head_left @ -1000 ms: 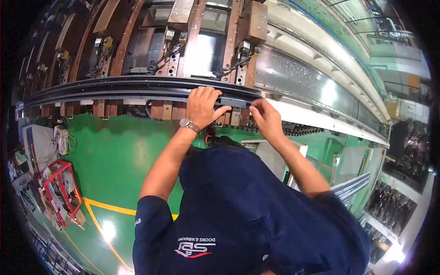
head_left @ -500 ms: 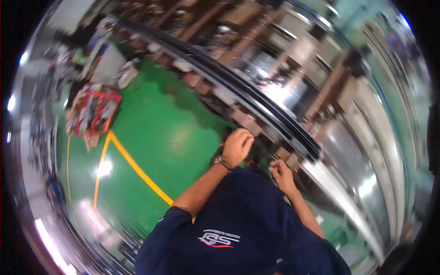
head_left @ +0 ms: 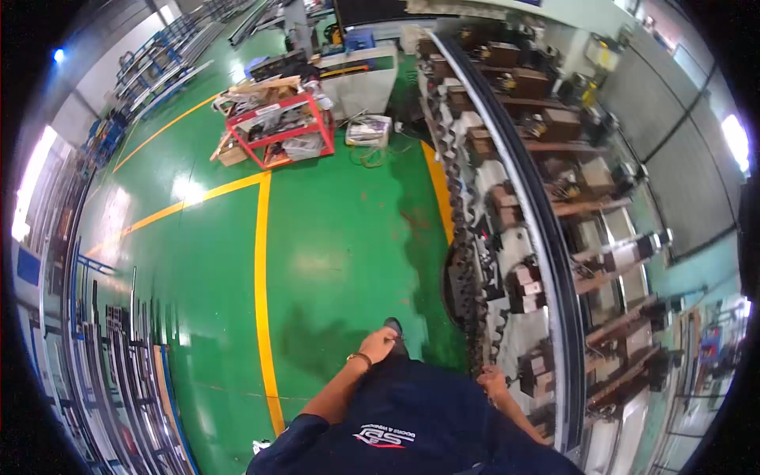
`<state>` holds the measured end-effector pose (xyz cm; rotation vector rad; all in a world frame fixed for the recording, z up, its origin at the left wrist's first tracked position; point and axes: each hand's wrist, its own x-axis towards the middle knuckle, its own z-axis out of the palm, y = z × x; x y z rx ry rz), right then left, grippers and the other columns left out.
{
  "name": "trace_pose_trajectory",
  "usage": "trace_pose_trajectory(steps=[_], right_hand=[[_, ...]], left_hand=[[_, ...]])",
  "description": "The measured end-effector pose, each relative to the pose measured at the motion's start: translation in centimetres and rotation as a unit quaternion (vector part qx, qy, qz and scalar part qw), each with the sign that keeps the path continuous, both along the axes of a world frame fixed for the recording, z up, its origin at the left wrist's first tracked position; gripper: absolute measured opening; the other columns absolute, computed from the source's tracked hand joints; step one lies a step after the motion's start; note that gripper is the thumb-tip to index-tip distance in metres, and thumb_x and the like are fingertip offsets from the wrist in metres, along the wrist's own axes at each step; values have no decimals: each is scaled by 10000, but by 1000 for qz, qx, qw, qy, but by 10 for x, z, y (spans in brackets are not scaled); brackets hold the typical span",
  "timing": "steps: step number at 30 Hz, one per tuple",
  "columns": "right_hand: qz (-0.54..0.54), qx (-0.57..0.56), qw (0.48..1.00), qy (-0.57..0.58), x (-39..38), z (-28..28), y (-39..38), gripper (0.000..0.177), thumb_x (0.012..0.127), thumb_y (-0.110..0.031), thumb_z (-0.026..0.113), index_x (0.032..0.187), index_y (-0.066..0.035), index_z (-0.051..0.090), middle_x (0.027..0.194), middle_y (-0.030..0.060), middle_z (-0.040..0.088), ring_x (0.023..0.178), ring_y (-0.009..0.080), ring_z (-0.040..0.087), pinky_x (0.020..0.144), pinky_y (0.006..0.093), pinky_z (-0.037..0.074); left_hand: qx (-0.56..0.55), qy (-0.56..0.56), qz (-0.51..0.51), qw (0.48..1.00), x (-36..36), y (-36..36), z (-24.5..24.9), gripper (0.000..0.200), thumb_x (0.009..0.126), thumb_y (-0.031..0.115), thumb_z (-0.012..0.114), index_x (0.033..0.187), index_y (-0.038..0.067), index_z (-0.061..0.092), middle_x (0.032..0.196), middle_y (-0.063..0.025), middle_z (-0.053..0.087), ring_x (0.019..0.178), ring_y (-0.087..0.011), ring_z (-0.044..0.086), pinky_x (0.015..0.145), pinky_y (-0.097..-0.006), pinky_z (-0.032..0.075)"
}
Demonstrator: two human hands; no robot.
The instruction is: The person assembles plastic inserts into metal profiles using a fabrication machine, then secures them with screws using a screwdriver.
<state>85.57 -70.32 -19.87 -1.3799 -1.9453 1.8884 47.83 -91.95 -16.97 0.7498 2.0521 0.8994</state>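
Item: one long black profile (head_left: 546,237), lying on the machine bed (head_left: 507,253). Its long axis follows the length of the bed. One end points to the far end of the bed at the top of the view, the other to the near end beside the person. It sits nearer the floor-side edge of the bed than the far edge and rests across brown cross supports (head_left: 558,123). There are several of these, and an exact count cannot be made.

Right hand (head_left: 492,382): just beside the floor-side edge of the bed at its near end, short of the profile. The fingers are partly bent. No object is seen in them, and contact with the bed cannot be determined at this size.

Left hand (head_left: 378,344): well apart from the bed, over the green floor (head_left: 332,237). The fingers are curled inward in a loose fist, and I cannot tell whether anything is inside. One wristwatch (head_left: 360,358) is on the wrist. One dark shoe (head_left: 393,324) shows just beyond the hand.

Surroundings: one black cable chain (head_left: 463,285) runs along the floor-side edge of the bed. One yellow floor line (head_left: 261,277) runs lengthwise, with one branch crossing toward the left. One red-framed cart (head_left: 277,127), loaded with loose material, stands at the far end of the floor. One pale cabinet (head_left: 364,75) is behind it. Racks of stored profiles (head_left: 119,348) line the left edge of the floor.
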Motion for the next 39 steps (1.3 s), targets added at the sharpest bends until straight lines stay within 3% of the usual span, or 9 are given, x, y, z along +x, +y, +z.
trace_pose_trajectory(steps=[5, 9, 18, 21, 23, 27, 31, 33, 39], right_hand=[[339, 58, 863, -370, -48, -102, 12, 325, 971, -286, 568, 1073, -2, 688, 908, 118, 701, 856, 272, 634, 795, 445, 508], [288, -64, 908, -298, -171, -50, 35, 363, 1004, -300, 496, 1107, -5, 681, 975, 138, 699, 885, 290, 634, 840, 457, 502], [109, -365, 887, -263, -492, 60, 80, 470, 1049, -382, 404, 1217, -12, 641, 1218, 162, 645, 1057, 321, 604, 993, 497, 460], [184, -402, 858, -262, -549, -126, 148, 538, 1015, -465, 465, 1245, -5, 621, 1254, 166, 619, 1115, 329, 587, 1031, 503, 440], [206, -256, 891, -313, -645, -126, 162, 557, 960, -513, 548, 1226, -30, 631, 1178, 154, 637, 1090, 296, 603, 962, 485, 482], [534, -121, 758, -354, -865, 25, 142, 511, 935, -406, 582, 1339, -93, 604, 1202, 152, 665, 1059, 262, 644, 845, 469, 543], [770, 138, 614, -104, -1006, -38, 127, 495, 868, -266, 626, 1345, -136, 608, 1153, 108, 694, 989, 210, 673, 729, 371, 554], [589, -74, 780, -198, -1075, 26, 85, 490, 866, -243, 611, 1343, -133, 607, 1154, 90, 697, 991, 210, 674, 737, 354, 542], [505, -110, 846, -129, -1224, 16, 8, 471, 885, -247, 604, 1333, -103, 595, 1098, 81, 696, 933, 211, 677, 709, 350, 534]], left_hand=[[-164, 17, 100, 981, -124, -90, -17, 485, 872, 417, 665, 1207, 66, 657, 1269, -149, 651, 1158, -341, 624, 989, -407, 497], [-181, 50, 81, 979, -181, -165, -103, 486, 883, 438, 679, 1227, 96, 649, 1178, -121, 682, 1051, -284, 648, 884, -438, 519], [-218, -426, 371, 796, -209, -170, -97, 503, 854, 466, 695, 1183, 85, 671, 1115, -107, 690, 977, -266, 666, 817, -478, 549], [-152, -445, 447, 761, -253, -148, -79, 524, 857, 480, 690, 1200, 85, 664, 1137, -113, 683, 1005, -272, 657, 842, -484, 537], [-113, -429, 491, 750, -301, -139, -63, 538, 859, 490, 686, 1211, 84, 659, 1152, -117, 678, 1023, -276, 650, 858, -488, 529], [-37, -386, 573, 722, -383, -134, -43, 565, 864, 510, 678, 1233, 83, 649, 1181, -125, 668, 1059, -284, 638, 890, -496, 514], [31, -369, 638, 675, -462, -127, -24, 592, 868, 529, 671, 1255, 82, 640, 1211, -133, 658, 1096, -292, 625, 923, -504, 498], [49, -375, 658, 651, -495, -127, -21, 606, 870, 539, 667, 1266, 81, 635, 1226, -137, 653, 1114, -295, 618, 939, -508, 490], [75, -446, 673, 585, -601, -140, -21, 647, 877, 568, 655, 1300, 80, 620, 1270, -149, 639, 1168, -307, 599, 988, -520, 467]])
